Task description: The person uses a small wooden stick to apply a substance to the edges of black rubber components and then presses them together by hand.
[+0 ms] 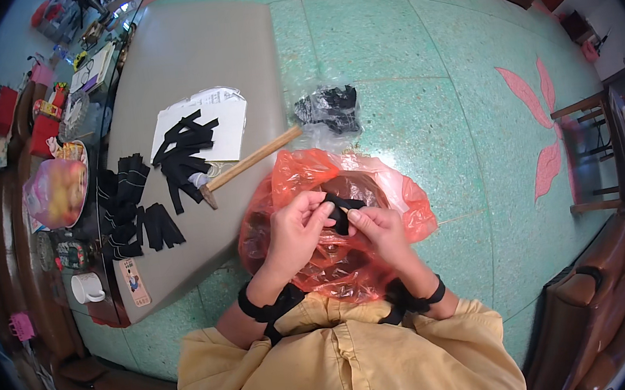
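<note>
Both hands work over the orange bag (pixel 313 272) in my lap: my left hand (pixel 294 226) and right hand (pixel 379 227) each pinch an end of a black strip (pixel 344 211), holding it taut. Left, more strips (pixel 182 150) lie sorted on the table (pixel 182 63), beside a hammer (pixel 247 165).
</note>
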### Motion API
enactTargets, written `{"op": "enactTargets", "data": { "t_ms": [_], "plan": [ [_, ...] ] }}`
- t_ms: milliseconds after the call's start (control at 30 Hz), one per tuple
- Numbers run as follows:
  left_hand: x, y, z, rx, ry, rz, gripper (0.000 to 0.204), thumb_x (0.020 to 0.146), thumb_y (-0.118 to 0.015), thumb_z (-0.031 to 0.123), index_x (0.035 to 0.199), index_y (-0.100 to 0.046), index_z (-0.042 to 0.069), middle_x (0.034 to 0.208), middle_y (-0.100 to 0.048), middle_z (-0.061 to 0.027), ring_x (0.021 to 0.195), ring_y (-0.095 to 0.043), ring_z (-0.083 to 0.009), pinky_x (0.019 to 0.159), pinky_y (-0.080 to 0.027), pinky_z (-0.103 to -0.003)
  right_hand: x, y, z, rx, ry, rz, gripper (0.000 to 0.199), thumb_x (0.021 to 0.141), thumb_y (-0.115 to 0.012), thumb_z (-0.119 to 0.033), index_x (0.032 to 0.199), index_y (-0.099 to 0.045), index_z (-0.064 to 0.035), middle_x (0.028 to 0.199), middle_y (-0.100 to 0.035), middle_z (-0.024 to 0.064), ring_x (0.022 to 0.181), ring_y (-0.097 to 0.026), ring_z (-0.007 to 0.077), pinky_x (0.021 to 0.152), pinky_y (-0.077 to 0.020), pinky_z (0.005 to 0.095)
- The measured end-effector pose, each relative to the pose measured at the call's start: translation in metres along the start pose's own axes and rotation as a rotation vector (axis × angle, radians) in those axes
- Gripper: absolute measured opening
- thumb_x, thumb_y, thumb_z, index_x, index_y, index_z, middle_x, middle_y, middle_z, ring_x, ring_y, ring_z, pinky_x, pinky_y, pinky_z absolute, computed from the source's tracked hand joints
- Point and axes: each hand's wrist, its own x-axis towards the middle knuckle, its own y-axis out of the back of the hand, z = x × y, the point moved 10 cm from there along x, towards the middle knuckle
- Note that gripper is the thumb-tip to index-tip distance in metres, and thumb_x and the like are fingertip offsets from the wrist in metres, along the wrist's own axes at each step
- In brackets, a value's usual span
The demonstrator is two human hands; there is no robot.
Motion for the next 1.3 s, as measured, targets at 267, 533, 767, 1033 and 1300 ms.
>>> {"op": "enactTargets", "data": {
  "t_ms": [267, 533, 767, 1033, 1300],
  "plan": [
    [0.009, 0.029, 0.035, 0.617, -0.302, 0.085, 0.023, 0.083, -0.059, 0.0, 0.105, -0.055, -0.001, 0.098, -0.062, -0.0092, 0.091, -0.061, -0.0115, 0.07, -0.051, -0.025, 0.02, -0.04, 0.009, 0.152, -0.177, -0.131, 0.034, 0.093, -0.054, -0.028, 0.069, -0.059, -0.0034, 0.056, -0.049, -0.003, 0.05, -0.042, 0.0038, 0.045, -0.0316, 0.019],
    [0.019, 0.069, -0.009, -0.201, 0.109, 0.077, 0.019, 0.091, -0.055, 0.01, 0.099, -0.061, -0.006, 0.09, -0.063, -0.0062, 0.076, -0.061, -0.0102, 0.065, -0.054, -0.023, 0.038, -0.059, -0.01, -0.395, 0.012, -0.149, 0.032, 0.09, -0.057, -0.025, 0.072, -0.059, 0.001, 0.053, -0.045, 0.0087, 0.05, -0.041, 0.0107, 0.046, -0.0353, 0.0294],
    [0.018, 0.074, -0.005, -0.204, 0.137, 0.108, 0.017, 0.09, -0.056, 0.012, 0.094, -0.062, -0.004, 0.088, -0.064, -0.0076, 0.072, -0.061, -0.011, 0.063, -0.052, -0.023, 0.032, -0.062, -0.048, -0.48, 0.276, 0.044, 0.018, 0.085, -0.062, -0.013, 0.076, -0.061, 0.0021, 0.064, -0.055, 0.0164, 0.052, -0.053, 0.0305, 0.05, -0.0424, 0.0359],
    [0.013, 0.082, -0.006, -0.225, 0.122, 0.157, 0.015, 0.089, -0.058, 0.011, 0.092, -0.062, -0.003, 0.084, -0.065, -0.0068, 0.07, -0.06, -0.0099, 0.063, -0.05, -0.022, 0.04, -0.072, -0.046, -0.446, 0.355, -0.108, 0.014, 0.082, -0.065, -0.011, 0.082, -0.062, 0.0025, 0.064, -0.056, 0.0158, 0.053, -0.056, 0.0299, 0.049, -0.0436, 0.0354],
    [0.018, 0.071, 0.008, 0.02, 0.034, 0.072, 0.008, 0.087, -0.06, 0.007, 0.085, -0.061, -0.001, 0.077, -0.062, -0.0001, 0.069, -0.054, -0.0021, 0.06, -0.042, -0.018, 0.029, -0.087, -0.075, -0.775, 0.645, -0.203, 0.017, 0.08, -0.062, -0.007, 0.071, -0.05, 0.0005, 0.06, -0.051, 0.0163, 0.052, -0.053, 0.0347, 0.045, -0.0414, 0.0411]
  ]
}}
